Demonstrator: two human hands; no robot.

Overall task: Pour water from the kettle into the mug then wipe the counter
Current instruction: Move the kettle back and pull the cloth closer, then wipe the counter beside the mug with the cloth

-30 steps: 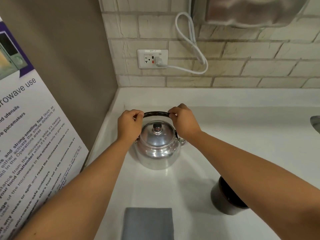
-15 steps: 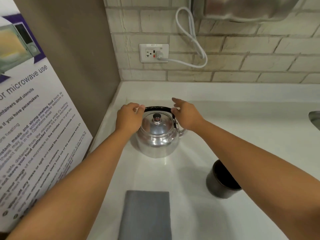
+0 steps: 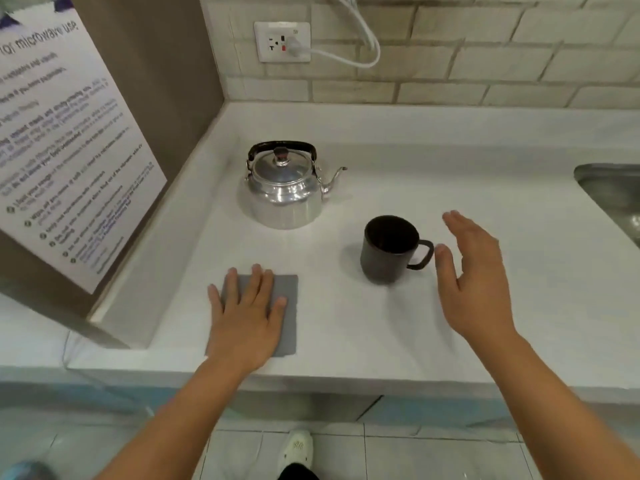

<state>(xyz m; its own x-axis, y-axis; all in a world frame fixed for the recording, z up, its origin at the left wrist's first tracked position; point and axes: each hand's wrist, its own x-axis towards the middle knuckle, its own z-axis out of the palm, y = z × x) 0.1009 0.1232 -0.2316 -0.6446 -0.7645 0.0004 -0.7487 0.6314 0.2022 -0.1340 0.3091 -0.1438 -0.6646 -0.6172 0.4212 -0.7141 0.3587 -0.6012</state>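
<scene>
Resting flat and spread on the grey cloth [image 3: 285, 313] at the counter [image 3: 450, 334] edge, left hand [image 3: 247, 317] likely readies wiping, while right hand [image 3: 472, 277] hovers open, empty, beside the mug [image 3: 389, 249] handle; kettle [image 3: 285, 188] stands upright behind, ungripped.

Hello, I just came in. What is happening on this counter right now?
A person stands at a white counter. The left hand lies flat on a folded grey cloth near the front edge. The right hand is open, just right of the dark mug, by its handle but not gripping it. The metal kettle stands behind, lid on, handle up, spout towards the right; nobody holds it. Whether the mug has water in it cannot be seen.
</scene>
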